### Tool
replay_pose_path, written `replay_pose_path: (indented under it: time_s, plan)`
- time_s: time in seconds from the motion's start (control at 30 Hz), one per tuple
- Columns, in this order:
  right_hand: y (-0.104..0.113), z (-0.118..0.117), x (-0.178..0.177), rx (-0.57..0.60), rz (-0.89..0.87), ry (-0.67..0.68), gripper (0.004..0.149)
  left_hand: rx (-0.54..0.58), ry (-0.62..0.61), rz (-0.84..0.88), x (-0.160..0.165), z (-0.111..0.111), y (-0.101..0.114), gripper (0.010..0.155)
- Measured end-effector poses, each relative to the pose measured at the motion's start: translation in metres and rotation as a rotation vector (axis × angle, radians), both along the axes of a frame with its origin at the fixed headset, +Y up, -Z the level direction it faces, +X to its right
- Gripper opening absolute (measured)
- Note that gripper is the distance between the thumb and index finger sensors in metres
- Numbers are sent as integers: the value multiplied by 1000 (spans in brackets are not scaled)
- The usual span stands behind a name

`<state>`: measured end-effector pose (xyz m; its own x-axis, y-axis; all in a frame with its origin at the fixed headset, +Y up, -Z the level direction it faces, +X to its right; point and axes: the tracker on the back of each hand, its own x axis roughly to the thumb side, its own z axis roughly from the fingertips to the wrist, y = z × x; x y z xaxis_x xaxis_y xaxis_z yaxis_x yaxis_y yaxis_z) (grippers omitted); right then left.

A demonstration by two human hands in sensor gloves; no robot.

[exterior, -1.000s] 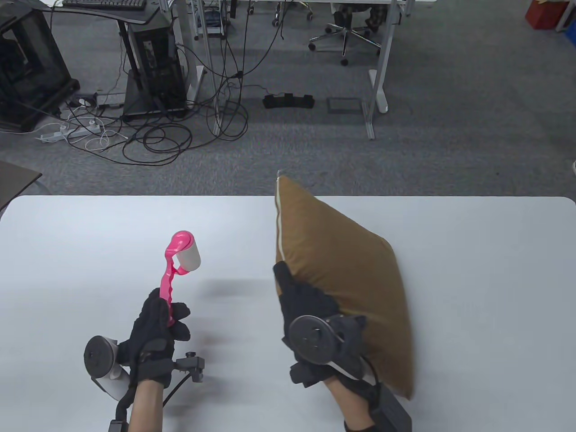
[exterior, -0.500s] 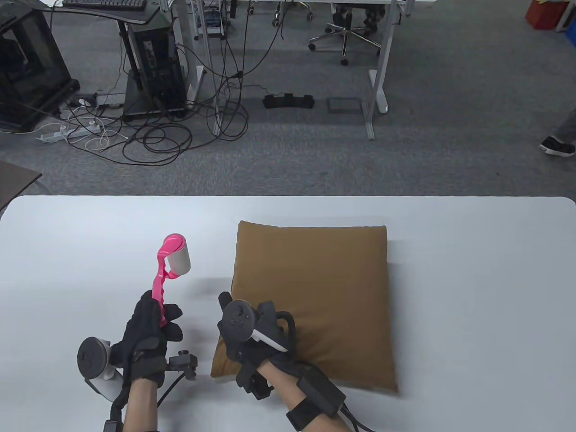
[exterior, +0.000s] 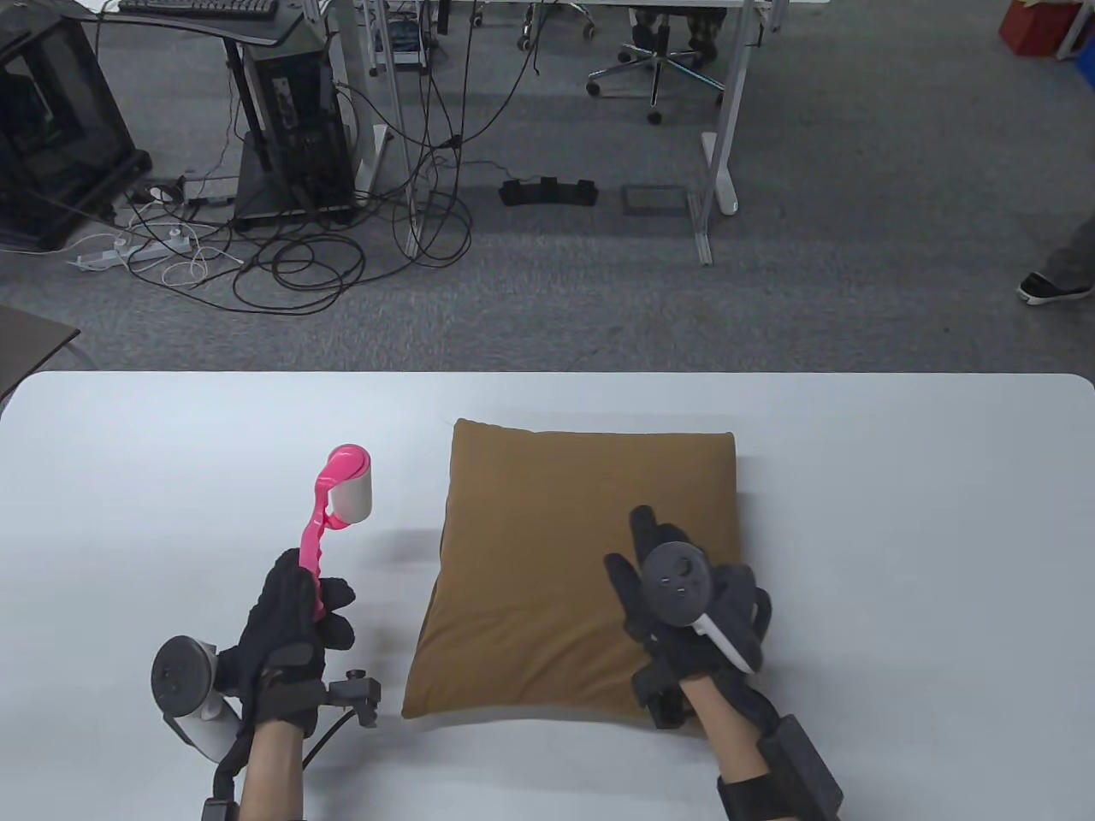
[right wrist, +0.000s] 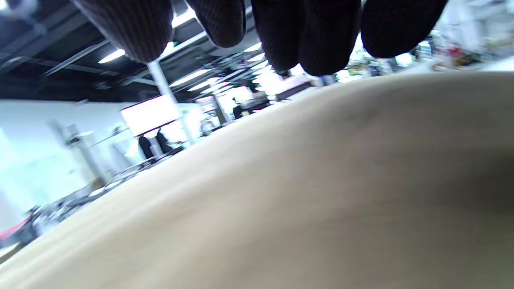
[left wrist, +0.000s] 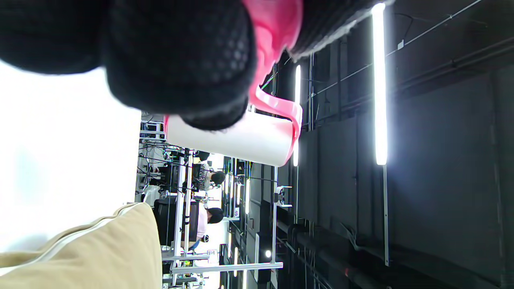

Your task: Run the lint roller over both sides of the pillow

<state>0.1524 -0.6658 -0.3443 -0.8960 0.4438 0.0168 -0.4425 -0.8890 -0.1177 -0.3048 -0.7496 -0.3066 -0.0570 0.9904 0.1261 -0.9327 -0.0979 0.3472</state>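
Note:
A brown square pillow (exterior: 556,547) lies flat on the white table (exterior: 898,530). My left hand (exterior: 295,620) grips the pink handle of a lint roller (exterior: 338,505), whose white roll is raised left of the pillow. In the left wrist view the roll (left wrist: 241,138) shows below my fingers (left wrist: 176,56), with the pillow's corner (left wrist: 104,249) at the bottom. My right hand (exterior: 676,590) is over the pillow's near right part, fingers spread. In the right wrist view my fingertips (right wrist: 305,32) hang just above the pillow (right wrist: 301,192); I cannot tell whether they touch it.
The table's far edge (exterior: 547,375) borders grey carpet with cables, desk legs and an office chair. A person's shoe (exterior: 1052,286) is at the far right on the floor.
The pillow went from standing on edge in my right hand to lying flat. My right hand let go of its left corner and moved right across it. The lint roller barely moved.

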Motion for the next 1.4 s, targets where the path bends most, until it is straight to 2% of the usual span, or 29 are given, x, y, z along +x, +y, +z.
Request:
replay_pose_path:
  time_s: [0.17, 0.27, 0.33, 0.4, 0.47, 0.6, 0.77, 0.9, 1.0, 1.07, 1.17, 1.27, 1.33, 1.4]
  plan:
    - [-28, 4, 55, -92, -171, -113, 73, -14, -9, -45, 3, -2, -1, 68]
    - [-43, 4, 72, -211, -228, -138, 80, -31, -38, -106, 9, -5, -1, 68]
    - [-50, 5, 76, -241, -277, -135, 80, -64, -11, -162, 15, -3, 4, 68]
    - [-58, 3, 78, -273, -340, -97, 79, -62, -13, -250, 23, -2, 12, 67]
    - [-64, 1, 75, -250, -396, -69, 76, -63, -20, -356, 30, -1, 22, 67]
    - [-66, -5, 70, -244, -374, -60, 74, -21, 9, -565, 47, 5, 53, 66]
    - [-67, -9, 65, -244, -311, -62, 72, 20, 12, -861, 64, 27, 98, 61]
    - [-70, -10, 64, -246, -304, -64, 72, 7, -54, -963, 76, 46, 113, 59]
    - [-71, -10, 65, -251, -315, -63, 72, -59, -120, -1061, 96, 52, 110, 59]
    - [-71, -9, 64, -251, -316, -61, 72, -100, -148, -1147, 111, 49, 104, 60]
    - [-72, -8, 64, -249, -314, -63, 72, -69, -114, -1224, 133, 41, 95, 64]
    - [-73, -8, 64, -255, -317, -61, 72, -90, -127, -1304, 147, 18, 85, 69]
    - [-74, -8, 66, -261, -334, -55, 72, -150, -152, -1310, 151, -5, 78, 71]
    - [-75, -9, 66, -270, -343, -47, 71, -200, -118, -1293, 150, -22, 75, 71]
